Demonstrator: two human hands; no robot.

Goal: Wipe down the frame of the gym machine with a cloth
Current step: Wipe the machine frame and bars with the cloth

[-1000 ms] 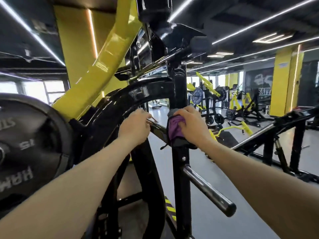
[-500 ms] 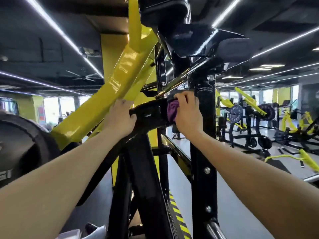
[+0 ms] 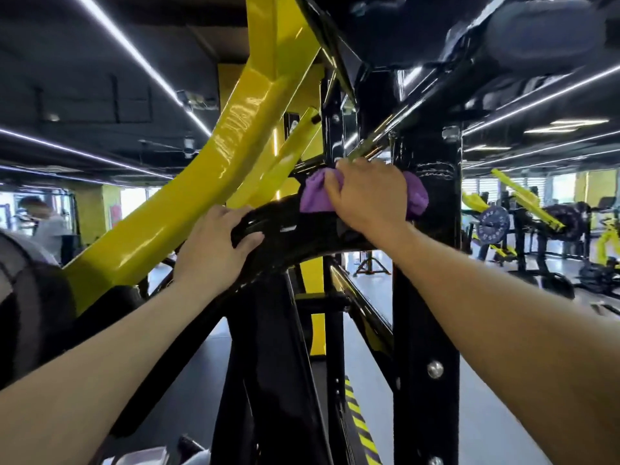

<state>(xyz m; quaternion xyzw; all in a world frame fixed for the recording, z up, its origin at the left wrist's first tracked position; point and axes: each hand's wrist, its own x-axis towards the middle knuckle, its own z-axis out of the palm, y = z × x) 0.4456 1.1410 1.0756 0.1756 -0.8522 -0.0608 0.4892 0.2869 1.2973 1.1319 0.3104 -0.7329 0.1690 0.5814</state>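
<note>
Right hand: my right hand [image 3: 365, 193] presses a purple cloth [image 3: 313, 196] against the black curved beam [image 3: 302, 236], fingers bent over the bunched fabric and gripping it.
Cloth position: it sits at the top of the curved beam, just where the beam meets the black upright post [image 3: 424, 297]; a second purple fold shows to the right of my hand, against the post.
Cloth, hidden part: the middle of it is under my palm, so I cannot tell how it is folded.
Left hand: my left hand [image 3: 214, 245] rests on the same beam lower down and to the left, fingers curled over its upper edge, thumb against its near face, holding the frame.
Yellow arm: a glossy yellow arm [image 3: 214, 182] rises diagonally behind my left hand; its top is cut off by the edge of the view.
Overhead: black parts and a dark padded roller [image 3: 543, 28] loom above, too close and dark for me to sort out.
Left edge: a dark round weight plate [image 3: 30, 297] is only partly in view.
Background: a person [image 3: 47, 219] at far left is blurred; other yellow-and-black machines [image 3: 523, 223] stand far right, small and indistinct.
Floor: yellow-and-black hazard stripes [image 3: 360, 427] run along the base between the posts.
</note>
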